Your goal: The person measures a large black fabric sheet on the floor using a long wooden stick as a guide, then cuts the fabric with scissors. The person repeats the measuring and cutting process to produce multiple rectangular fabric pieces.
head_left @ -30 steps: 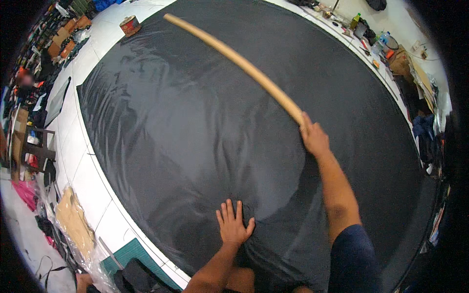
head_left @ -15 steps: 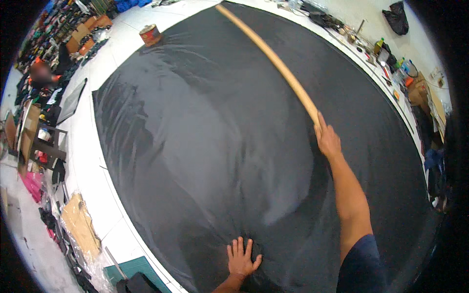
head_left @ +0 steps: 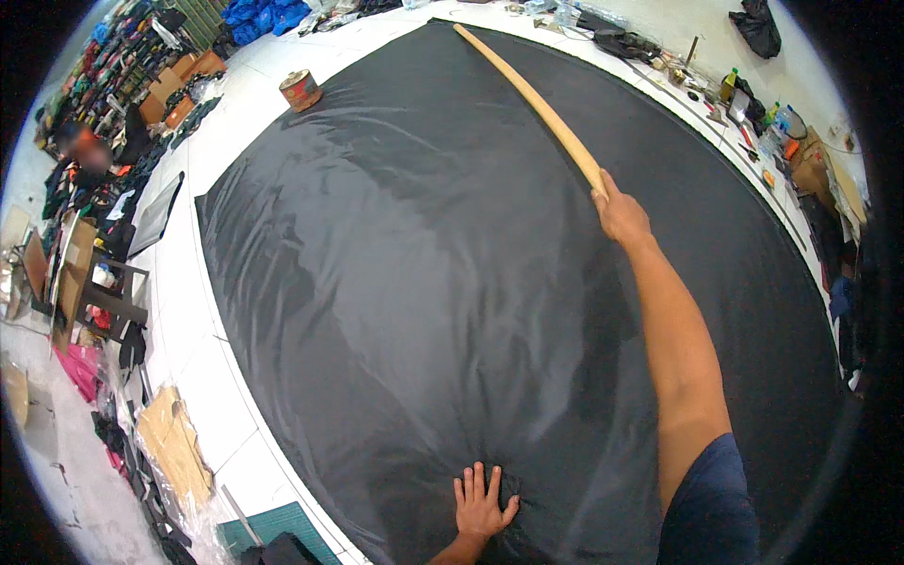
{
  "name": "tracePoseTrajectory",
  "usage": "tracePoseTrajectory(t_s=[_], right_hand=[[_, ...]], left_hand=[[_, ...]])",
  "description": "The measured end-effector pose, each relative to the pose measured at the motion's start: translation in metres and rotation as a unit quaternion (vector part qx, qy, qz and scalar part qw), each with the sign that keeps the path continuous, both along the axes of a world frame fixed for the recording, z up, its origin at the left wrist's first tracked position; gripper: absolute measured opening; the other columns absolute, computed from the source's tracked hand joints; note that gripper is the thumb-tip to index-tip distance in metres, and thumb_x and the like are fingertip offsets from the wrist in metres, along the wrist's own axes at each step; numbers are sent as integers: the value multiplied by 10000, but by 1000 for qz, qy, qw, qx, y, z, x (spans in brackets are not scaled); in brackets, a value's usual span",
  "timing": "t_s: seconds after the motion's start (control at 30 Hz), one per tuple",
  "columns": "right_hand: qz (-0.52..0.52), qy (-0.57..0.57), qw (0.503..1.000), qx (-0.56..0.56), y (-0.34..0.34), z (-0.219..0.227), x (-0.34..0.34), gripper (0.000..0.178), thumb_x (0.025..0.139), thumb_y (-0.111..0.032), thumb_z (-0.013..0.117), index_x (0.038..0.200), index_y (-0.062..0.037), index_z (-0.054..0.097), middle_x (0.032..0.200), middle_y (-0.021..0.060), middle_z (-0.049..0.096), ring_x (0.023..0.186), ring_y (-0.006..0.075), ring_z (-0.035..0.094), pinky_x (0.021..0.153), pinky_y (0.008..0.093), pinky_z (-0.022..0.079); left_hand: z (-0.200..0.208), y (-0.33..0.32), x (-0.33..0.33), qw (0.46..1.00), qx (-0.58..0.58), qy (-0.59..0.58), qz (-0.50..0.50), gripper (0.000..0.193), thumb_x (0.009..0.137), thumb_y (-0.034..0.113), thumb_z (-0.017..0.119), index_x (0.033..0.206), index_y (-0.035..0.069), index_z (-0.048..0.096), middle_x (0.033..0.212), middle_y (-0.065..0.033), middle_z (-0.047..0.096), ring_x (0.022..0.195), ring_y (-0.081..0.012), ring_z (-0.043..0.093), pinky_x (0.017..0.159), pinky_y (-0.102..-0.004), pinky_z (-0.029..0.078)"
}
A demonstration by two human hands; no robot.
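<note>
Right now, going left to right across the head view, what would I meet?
Pink bundle → tan wrapped piece → reddish can → left hand, spread flat on the black sheet → right hand, gripping the wooden stick → black bag.

**Surfaces, from Shiny to Matt**

The black sheet looks like thin plastic or coated cloth; I cannot tell which. It is smooth and softly glossy, with fine creases which catch the light in pale streaks, while its right part appears more matt. The pole seems to be of tan wood, evenly smooth. The can looks metallic, its reddish side dull and worn. The floor tiles are smooth, with a slight shine. The sleeve is of matt cloth. The clear wrapping is crinkled, glossy plastic. The black bag looks like thin, wrinkled plastic. The boxes seem to be plain matt cardboard.
</note>
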State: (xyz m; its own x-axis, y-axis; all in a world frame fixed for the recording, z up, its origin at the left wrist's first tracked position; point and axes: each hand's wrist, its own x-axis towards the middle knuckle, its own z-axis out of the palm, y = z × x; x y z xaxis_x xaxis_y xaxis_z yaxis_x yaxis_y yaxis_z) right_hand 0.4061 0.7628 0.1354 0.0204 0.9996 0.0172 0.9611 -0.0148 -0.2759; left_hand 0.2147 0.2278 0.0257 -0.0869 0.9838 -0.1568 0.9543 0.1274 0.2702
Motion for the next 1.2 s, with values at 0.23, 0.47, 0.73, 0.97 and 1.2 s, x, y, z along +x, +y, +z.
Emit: tracePoseTrajectory(t_s=[0.23,0.47,0.73,0.97,1.2], right_hand=[[-12,-28,999,-17,-191,-39,51,552,1008,-351,481,1526,-275,304,1086,213,567,965,410,613,821,510,529],[-130,-50,987,-84,-513,-75,143,571,984,-296,555,1516,-241,355,1026,165,497,942,363,549,789,471,505],[-351,24,929,-111,-838,-67,207,627,1007,-326,514,1561,-238,234,1050,262,528,928,451,570,823,498,486],[-501,36,853,-141,-1037,-63,214,577,1037,-275,434,1563,-167,224,1214,345,523,1079,484,555,939,488,458],[-484,71,871,46,-1157,-109,300,530,1043,-231,411,1510,-4,306,1508,198,415,1389,318,400,1138,376,311]], left_hand=[[3,-1,-5,999,36,-4,1,717,857,555,570,1428,126,503,1512,-238,373,1393,-420,353,1128,-610,241],[-2,1,-3,998,62,-19,1,753,845,471,594,1454,58,434,1532,-265,322,1436,-440,264,1177,-582,137],[0,-1,6,993,116,0,-10,750,868,448,570,1485,63,386,1569,-249,262,1463,-416,216,1192,-556,106],[-26,-11,-1,989,143,20,-20,737,904,512,545,1481,76,400,1566,-228,279,1467,-402,206,1196,-541,104],[-28,3,-19,987,82,-113,-83,729,887,569,583,1408,65,505,1556,-232,300,1464,-424,196,1184,-574,61]])
